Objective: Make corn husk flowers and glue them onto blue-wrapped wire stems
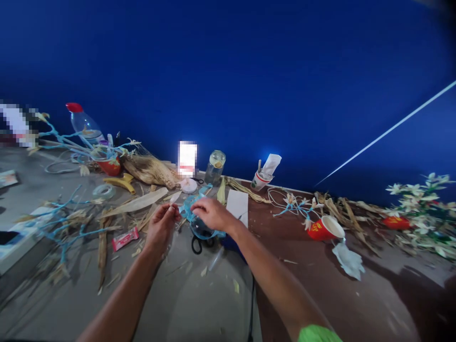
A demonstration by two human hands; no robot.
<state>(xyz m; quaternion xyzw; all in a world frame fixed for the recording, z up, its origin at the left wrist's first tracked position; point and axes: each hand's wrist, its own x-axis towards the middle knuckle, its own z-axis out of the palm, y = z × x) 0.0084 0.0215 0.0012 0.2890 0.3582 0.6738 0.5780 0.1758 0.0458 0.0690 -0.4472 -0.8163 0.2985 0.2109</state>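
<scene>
My left hand [162,227] pinches a small pale petal-shaped piece of husk [175,197] between thumb and fingertips. Just to its right, my right hand [211,214] is closed at the fingertips over a crinkled light blue strip [185,208]. Its fingers partly hide where the strip is gripped. Beneath that hand, more blue material lies over a dark rounded object [200,228] that I cannot identify. Black scissor-like handle loops [197,245] poke out below it. A long dry corn husk [138,202] lies left of my hands.
Blue-wrapped stems [66,232] and a pink wrapper [124,238] lie left. Behind stand a glass jar [215,168], a red-capped bottle [85,124] and a paper cup [261,180]. At right are a tipped red cup [322,229], tissue [348,259] and white flowers [418,199].
</scene>
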